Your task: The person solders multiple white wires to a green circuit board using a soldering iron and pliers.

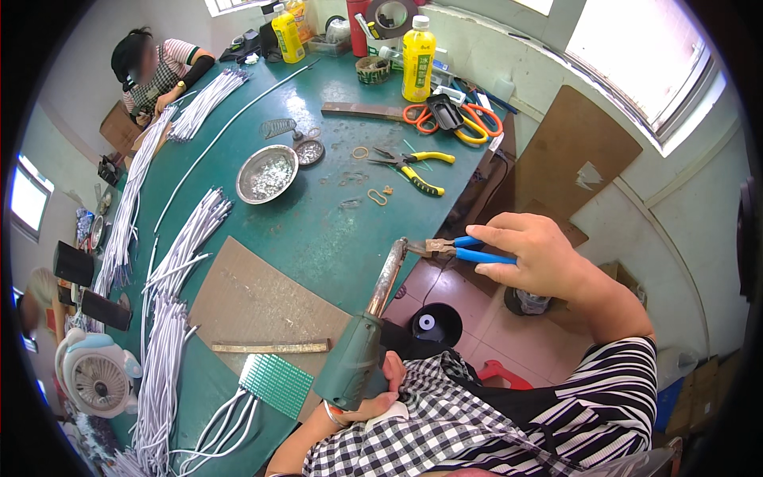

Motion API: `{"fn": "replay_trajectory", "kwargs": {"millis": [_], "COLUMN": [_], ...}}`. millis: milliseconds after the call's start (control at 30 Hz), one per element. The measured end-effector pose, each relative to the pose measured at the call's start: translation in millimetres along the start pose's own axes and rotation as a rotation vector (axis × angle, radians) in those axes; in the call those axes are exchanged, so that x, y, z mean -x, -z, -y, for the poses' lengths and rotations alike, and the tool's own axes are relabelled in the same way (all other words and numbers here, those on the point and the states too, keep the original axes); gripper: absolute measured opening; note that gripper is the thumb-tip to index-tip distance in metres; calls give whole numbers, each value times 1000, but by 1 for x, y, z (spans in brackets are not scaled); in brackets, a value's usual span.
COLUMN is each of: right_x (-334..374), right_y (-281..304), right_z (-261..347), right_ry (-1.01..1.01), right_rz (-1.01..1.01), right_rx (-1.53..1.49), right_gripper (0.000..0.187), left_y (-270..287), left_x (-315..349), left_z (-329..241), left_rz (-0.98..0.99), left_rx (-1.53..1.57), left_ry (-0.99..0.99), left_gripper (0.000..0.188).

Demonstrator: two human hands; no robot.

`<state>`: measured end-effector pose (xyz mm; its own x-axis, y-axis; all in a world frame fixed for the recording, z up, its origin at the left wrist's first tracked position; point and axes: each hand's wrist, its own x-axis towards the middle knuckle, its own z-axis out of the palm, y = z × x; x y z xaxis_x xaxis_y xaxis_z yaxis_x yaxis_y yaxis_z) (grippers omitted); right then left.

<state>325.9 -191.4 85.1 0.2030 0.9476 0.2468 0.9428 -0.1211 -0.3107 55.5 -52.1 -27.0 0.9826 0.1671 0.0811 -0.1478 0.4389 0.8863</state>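
Note:
My left hand point(383, 395) is closed round the grip of a dark green soldering gun point(350, 362), its long metal barrel point(387, 278) pointing up and away. Blue-handled pliers point(486, 256) are in my right hand point(534, 253), the thumb and fingers along the handles. Their jaws meet the bent tip at the barrel's end; whether they clamp it I cannot tell. Left of the gun lies a green circuit board panel point(276, 385) with several white wires attached. Behind it, a narrow metal bar point(270, 347) rests on a brown board point(254, 298).
Bundles of white cables point(167, 350) run along the table's left side. A metal bowl point(267, 175) of silvery bits, yellow-handled pliers point(417, 168), scissors point(469, 119) and a yellow bottle point(419, 60) stand or lie farther back. A fan point(99, 374) is at left; another person point(155, 71) sits far left.

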Motion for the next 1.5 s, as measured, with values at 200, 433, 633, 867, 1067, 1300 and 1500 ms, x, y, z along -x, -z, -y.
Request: {"fn": "replay_trajectory", "kwargs": {"millis": [200,433,633,867,1067,1300,1500], "right_x": [-3,-3,-8,-14,-12,-1,-3], "right_y": [2,-15,-16,-13,-10,-24,-9], "right_z": [1,8,19,9,11,9,4], "right_ry": [-109,-76,153,370,238,13,-5], "right_rz": [109,-73,-430,-522,-318,-169,-359], "right_rx": [-170,42,541,695,408,-110,25], "right_gripper": [42,49,45,44,47,46,55], "left_y": [3,0,-1,-1,2,-1,4], "left_x": [0,2,3,1,4,-3,4], "left_z": [-2,9,9,6,2,-8,-6], "left_rz": [-5,-25,-18,-26,-21,-17,-117], "left_rx": [-59,31,115,100,-46,-248,83], "left_ry": [-5,-36,-71,-71,-27,-168,-232], "left_gripper": [29,29,30,31,32,32,31]}}
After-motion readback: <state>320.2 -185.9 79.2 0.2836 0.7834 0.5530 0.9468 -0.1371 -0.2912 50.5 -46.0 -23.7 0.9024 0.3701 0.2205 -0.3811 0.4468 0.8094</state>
